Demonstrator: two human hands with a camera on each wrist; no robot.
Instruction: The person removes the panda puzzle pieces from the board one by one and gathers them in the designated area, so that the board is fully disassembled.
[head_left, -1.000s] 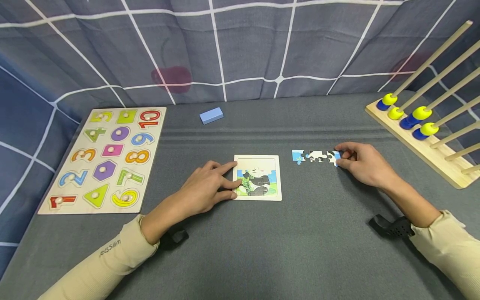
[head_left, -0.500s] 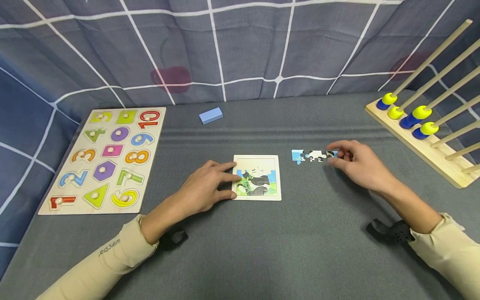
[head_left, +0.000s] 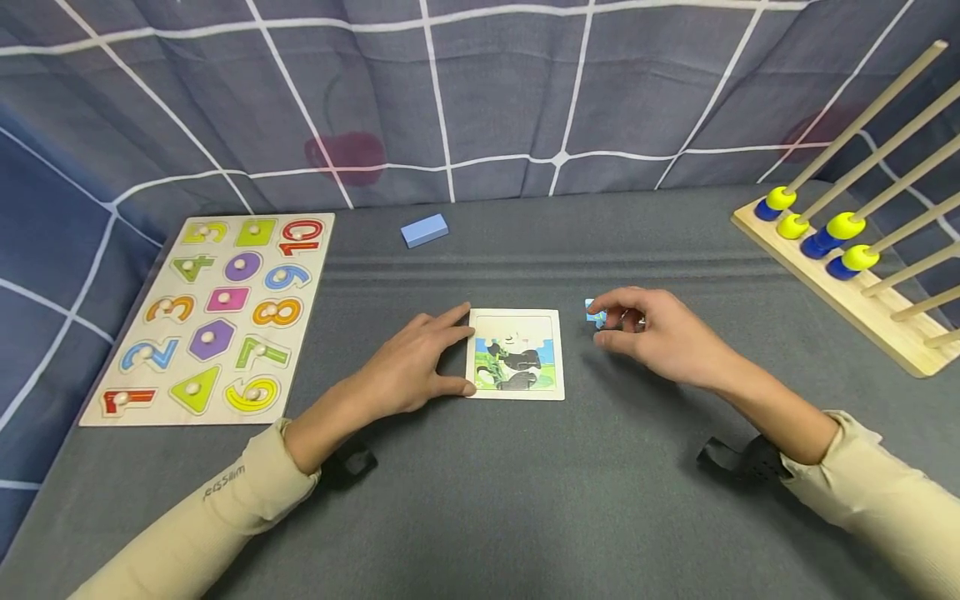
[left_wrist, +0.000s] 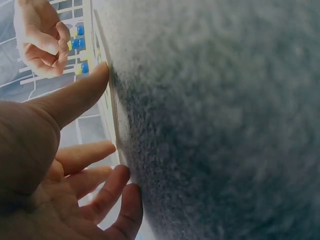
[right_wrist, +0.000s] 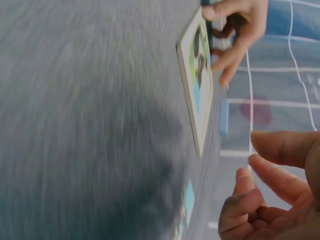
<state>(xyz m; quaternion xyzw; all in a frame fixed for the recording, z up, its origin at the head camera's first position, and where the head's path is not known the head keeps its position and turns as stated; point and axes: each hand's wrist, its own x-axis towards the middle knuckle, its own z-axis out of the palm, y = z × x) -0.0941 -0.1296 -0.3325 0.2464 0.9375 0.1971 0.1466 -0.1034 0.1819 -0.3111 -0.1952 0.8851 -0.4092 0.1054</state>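
A square wooden puzzle board point(head_left: 560, 357) holds a partly filled panda picture, its upper part bare wood. My left hand point(head_left: 405, 365) rests at its left side, thumb and fingers spread, with fingertips right at the edge. Just right of the board, my right hand point(head_left: 667, 340) hovers over a row of loose jigsaw pieces, its thumb and forefinger apart and nothing between them. A blue jigsaw piece point(head_left: 592, 310) shows past the fingertips; the hand hides the others in the head view. In the right wrist view, pieces point(right_wrist: 188, 201) lie below the right hand point(right_wrist: 280, 190).
On the left lies a number-and-shape peg board point(head_left: 225, 342). A blue block point(head_left: 424, 231) sits behind the puzzle. At the right stands a wooden bead abacus point(head_left: 840, 287) with tall rods. A dark checked cloth point(head_left: 495, 92) hangs behind the grey table point(head_left: 480, 500).
My right hand has moved left along the row of pieces, from its right end to the blue piece. My left fingers have drawn back from the picture to the board's left edge.
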